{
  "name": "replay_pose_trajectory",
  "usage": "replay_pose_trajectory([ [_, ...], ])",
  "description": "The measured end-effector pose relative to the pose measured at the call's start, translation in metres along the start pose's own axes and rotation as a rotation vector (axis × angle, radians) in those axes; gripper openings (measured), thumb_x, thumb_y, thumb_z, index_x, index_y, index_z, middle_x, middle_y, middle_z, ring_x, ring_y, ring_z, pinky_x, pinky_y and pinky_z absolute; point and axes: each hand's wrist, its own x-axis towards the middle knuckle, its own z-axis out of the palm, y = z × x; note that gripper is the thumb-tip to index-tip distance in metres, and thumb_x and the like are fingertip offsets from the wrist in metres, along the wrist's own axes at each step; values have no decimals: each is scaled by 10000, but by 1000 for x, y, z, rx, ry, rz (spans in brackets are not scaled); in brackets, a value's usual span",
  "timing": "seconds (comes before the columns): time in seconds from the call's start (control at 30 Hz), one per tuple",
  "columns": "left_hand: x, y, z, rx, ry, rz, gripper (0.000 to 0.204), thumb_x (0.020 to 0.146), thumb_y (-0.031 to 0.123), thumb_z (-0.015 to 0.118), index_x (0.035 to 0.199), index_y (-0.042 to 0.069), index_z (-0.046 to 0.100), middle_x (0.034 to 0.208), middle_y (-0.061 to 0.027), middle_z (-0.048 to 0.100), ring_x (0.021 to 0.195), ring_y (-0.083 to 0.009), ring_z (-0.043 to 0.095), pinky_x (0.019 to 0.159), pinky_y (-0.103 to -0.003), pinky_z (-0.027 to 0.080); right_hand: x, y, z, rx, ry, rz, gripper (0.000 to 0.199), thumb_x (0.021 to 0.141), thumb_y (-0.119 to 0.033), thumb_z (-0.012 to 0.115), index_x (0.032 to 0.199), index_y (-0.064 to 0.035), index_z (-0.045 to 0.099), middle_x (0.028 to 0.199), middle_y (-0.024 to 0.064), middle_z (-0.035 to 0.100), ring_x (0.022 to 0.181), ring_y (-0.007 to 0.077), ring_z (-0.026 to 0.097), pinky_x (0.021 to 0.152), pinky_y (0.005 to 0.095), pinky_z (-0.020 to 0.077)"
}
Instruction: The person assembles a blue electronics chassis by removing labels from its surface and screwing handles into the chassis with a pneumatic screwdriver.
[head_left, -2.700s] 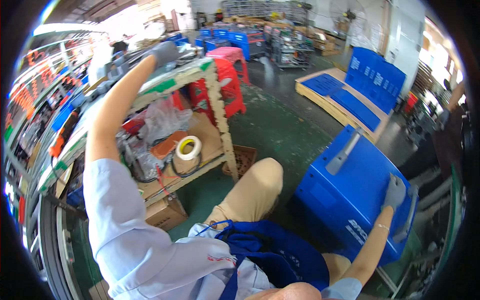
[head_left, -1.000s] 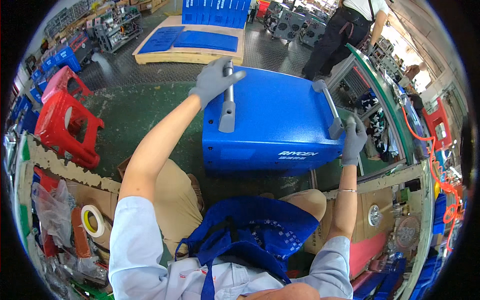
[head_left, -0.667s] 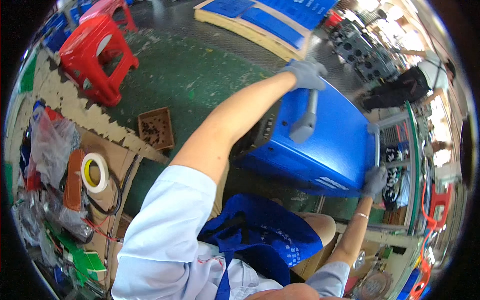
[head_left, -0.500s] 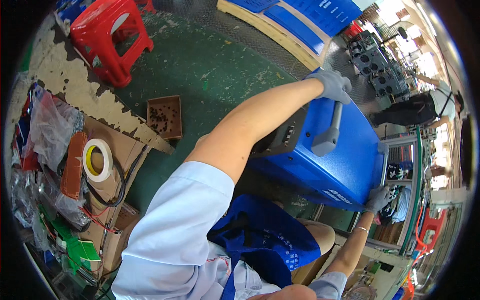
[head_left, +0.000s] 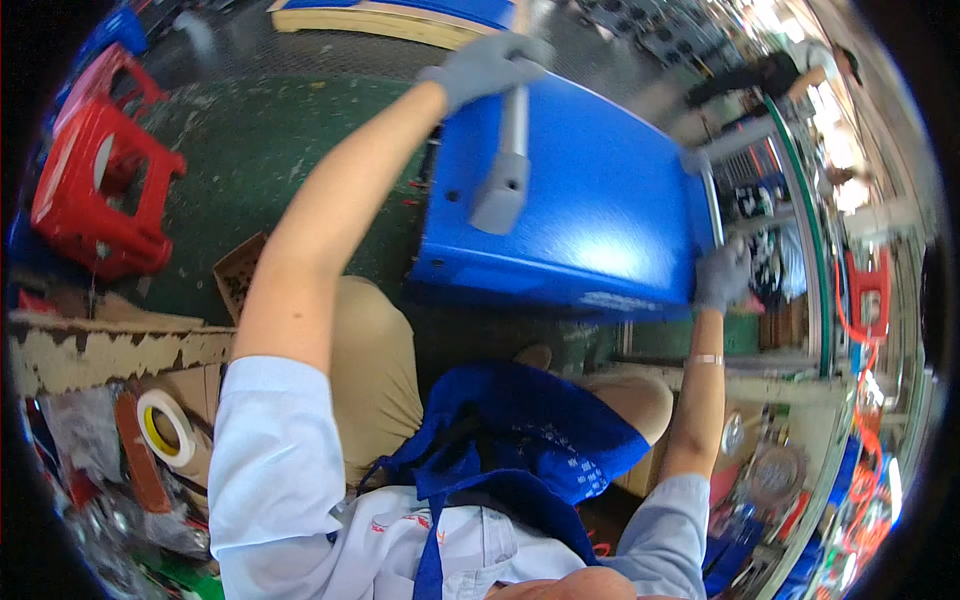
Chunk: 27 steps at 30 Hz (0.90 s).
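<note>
A large blue metal machine case [head_left: 590, 190] is in front of me, its broad top face toward me and a grey bar handle at each end. My left hand [head_left: 492, 68], in a grey glove, is closed around the far end of the left handle [head_left: 505, 165]. My right hand [head_left: 722, 276], gloved too, is wrapped round the near end of the right handle [head_left: 711, 195]. The underside of the case is hidden from view.
Red plastic stools [head_left: 105, 190] stand at the left. A small cardboard box [head_left: 238, 272] sits behind my left forearm. A bench with a tape roll [head_left: 168, 428] is at lower left. At the right is a glass-topped frame [head_left: 822, 250]; a person [head_left: 765, 80] stands beyond.
My view has turned, so stools and bench sit lower and farther left. The case has swung round with both hands on its handles; the end panel with knobs no longer shows.
</note>
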Motion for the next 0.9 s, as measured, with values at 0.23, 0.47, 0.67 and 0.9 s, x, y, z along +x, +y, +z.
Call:
replay_pose_trajectory([
  [0.23,2,31,16,30,55,-54,360,859,400,646,999,72,693,944,-97,670,902,-232,641,825,-350,492,57,-3,17,-164,92,-177,360,941,-389,486,1109,-121,659,946,223,679,885,418,648,780,491,494],
  [0.47,-3,54,27,526,223,200,473,951,467,455,853,87,719,916,-102,673,972,-296,605,889,-438,423,136,7,95,-152,-20,-249,385,945,-424,451,1047,-109,646,933,230,674,901,434,642,762,499,493],
  [0.67,-4,61,31,567,227,309,450,951,445,462,755,122,705,801,-36,667,893,-250,590,904,-424,362,173,7,140,-94,-61,-235,381,949,-413,456,1061,-108,657,964,229,678,920,422,645,785,481,489],
  [0.9,-8,60,33,530,280,285,482,948,481,464,724,141,722,761,-17,663,845,-254,580,915,-429,352,110,-16,73,-32,-36,-358,417,1002,-395,425,1104,-52,640,828,135,658,783,269,636,751,387,497],
])
